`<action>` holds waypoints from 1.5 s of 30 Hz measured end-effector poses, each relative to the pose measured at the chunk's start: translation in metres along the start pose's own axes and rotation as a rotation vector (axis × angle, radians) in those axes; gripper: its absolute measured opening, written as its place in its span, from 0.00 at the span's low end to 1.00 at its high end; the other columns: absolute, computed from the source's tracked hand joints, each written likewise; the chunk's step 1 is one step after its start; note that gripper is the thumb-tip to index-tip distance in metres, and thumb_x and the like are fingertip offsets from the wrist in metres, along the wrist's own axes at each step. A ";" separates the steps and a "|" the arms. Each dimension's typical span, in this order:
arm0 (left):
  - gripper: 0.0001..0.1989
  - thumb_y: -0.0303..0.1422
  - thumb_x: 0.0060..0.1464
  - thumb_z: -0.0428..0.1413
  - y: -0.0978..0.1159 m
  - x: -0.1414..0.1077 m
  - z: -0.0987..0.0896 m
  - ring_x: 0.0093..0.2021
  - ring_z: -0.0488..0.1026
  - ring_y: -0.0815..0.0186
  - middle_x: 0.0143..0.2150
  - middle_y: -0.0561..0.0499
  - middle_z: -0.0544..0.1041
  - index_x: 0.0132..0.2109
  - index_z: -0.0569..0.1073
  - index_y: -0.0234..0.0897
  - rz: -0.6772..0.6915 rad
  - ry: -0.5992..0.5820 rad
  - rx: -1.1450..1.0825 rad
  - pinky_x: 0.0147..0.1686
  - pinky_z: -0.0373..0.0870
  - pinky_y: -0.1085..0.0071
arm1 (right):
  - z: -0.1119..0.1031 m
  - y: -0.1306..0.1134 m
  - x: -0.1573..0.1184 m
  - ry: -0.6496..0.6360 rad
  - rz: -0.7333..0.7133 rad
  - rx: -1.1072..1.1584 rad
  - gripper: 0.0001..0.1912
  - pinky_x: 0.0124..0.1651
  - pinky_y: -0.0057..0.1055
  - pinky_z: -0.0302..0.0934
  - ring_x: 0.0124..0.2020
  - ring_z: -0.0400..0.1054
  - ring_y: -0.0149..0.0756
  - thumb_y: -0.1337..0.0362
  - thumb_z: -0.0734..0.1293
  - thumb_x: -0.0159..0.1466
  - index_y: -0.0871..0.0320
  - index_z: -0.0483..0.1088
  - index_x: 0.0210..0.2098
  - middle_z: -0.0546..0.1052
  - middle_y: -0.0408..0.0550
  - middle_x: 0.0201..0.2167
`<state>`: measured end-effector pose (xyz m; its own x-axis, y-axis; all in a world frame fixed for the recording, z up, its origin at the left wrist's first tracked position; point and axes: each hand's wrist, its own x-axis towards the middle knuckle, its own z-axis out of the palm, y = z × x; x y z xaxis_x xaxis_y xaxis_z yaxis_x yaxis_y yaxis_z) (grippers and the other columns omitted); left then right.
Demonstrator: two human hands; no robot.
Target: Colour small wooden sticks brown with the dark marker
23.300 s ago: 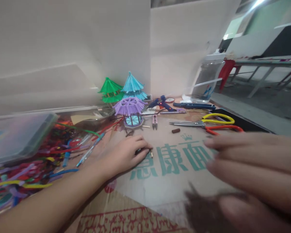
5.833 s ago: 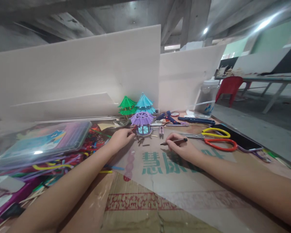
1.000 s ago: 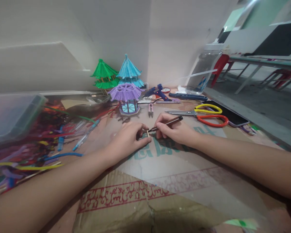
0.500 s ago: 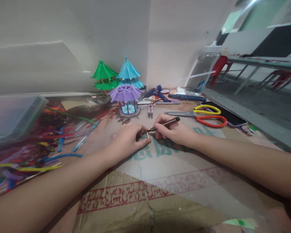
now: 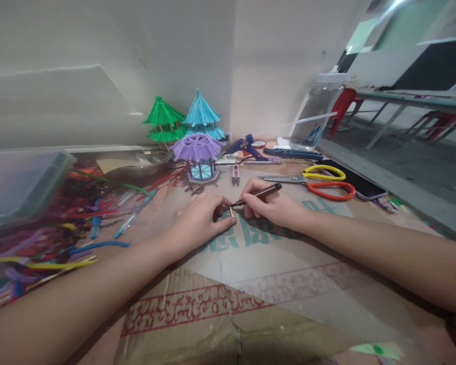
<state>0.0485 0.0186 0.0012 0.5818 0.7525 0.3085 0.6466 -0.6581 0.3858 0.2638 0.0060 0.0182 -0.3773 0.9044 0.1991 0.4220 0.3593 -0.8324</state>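
Between thumb and fingers, my left hand (image 5: 207,215) pinches a short thin wooden stick (image 5: 231,212) over the cardboard sheet (image 5: 251,253). My right hand (image 5: 268,205) grips a dark brown marker pen (image 5: 264,192) like a writing tool. The pen's tip is at the upper end of the stick; whether it touches cannot be made out. Just beyond my hands stands a small pavilion model with a purple roof (image 5: 197,147). Behind it are a light blue roofed model (image 5: 201,111) and a green roofed one (image 5: 161,119).
Scissors (image 5: 319,181) with yellow and red handles lie right of my hands, beside a phone (image 5: 359,180). Small snips (image 5: 235,174), a blue glue gun (image 5: 247,146) and a clear bottle (image 5: 315,114) stand farther back. At left, a plastic box (image 5: 23,187) sits over scattered coloured craft strips.
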 end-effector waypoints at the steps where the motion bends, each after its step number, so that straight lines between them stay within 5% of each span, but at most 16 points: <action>1: 0.13 0.40 0.57 0.63 0.000 0.000 0.000 0.38 0.71 0.60 0.35 0.51 0.76 0.47 0.77 0.40 -0.005 -0.002 -0.005 0.38 0.63 0.65 | 0.000 0.000 0.000 0.000 0.000 -0.002 0.07 0.25 0.26 0.58 0.21 0.65 0.29 0.60 0.62 0.68 0.56 0.63 0.35 0.75 0.41 0.21; 24: 0.13 0.44 0.58 0.62 0.003 -0.001 -0.002 0.42 0.74 0.56 0.38 0.49 0.79 0.43 0.77 0.39 0.010 -0.018 0.066 0.41 0.66 0.62 | -0.003 -0.001 -0.002 -0.047 -0.007 0.000 0.07 0.25 0.26 0.58 0.20 0.65 0.29 0.61 0.63 0.66 0.55 0.64 0.32 0.75 0.40 0.20; 29: 0.10 0.34 0.67 0.52 0.003 -0.001 -0.005 0.46 0.76 0.58 0.46 0.48 0.82 0.49 0.77 0.39 -0.017 0.034 -0.044 0.48 0.68 0.61 | -0.003 -0.002 -0.001 -0.058 0.003 0.007 0.07 0.25 0.26 0.59 0.21 0.65 0.29 0.62 0.62 0.67 0.55 0.64 0.32 0.75 0.41 0.21; 33: 0.09 0.27 0.63 0.54 -0.001 0.000 -0.004 0.46 0.77 0.58 0.44 0.49 0.82 0.45 0.78 0.40 0.035 0.030 -0.008 0.50 0.68 0.60 | -0.003 -0.004 -0.001 -0.060 0.003 -0.021 0.07 0.25 0.25 0.58 0.21 0.66 0.29 0.63 0.62 0.67 0.55 0.65 0.32 0.75 0.40 0.20; 45: 0.06 0.31 0.64 0.54 -0.002 0.000 -0.001 0.44 0.75 0.58 0.42 0.48 0.80 0.45 0.75 0.38 -0.002 0.079 -0.004 0.45 0.69 0.61 | -0.003 -0.006 -0.003 -0.046 0.010 0.061 0.05 0.25 0.26 0.58 0.21 0.65 0.29 0.63 0.62 0.65 0.56 0.65 0.34 0.74 0.40 0.21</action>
<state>0.0468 0.0203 0.0010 0.5393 0.7539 0.3753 0.6461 -0.6562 0.3898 0.2648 0.0019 0.0239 -0.4112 0.8959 0.1682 0.3754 0.3345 -0.8644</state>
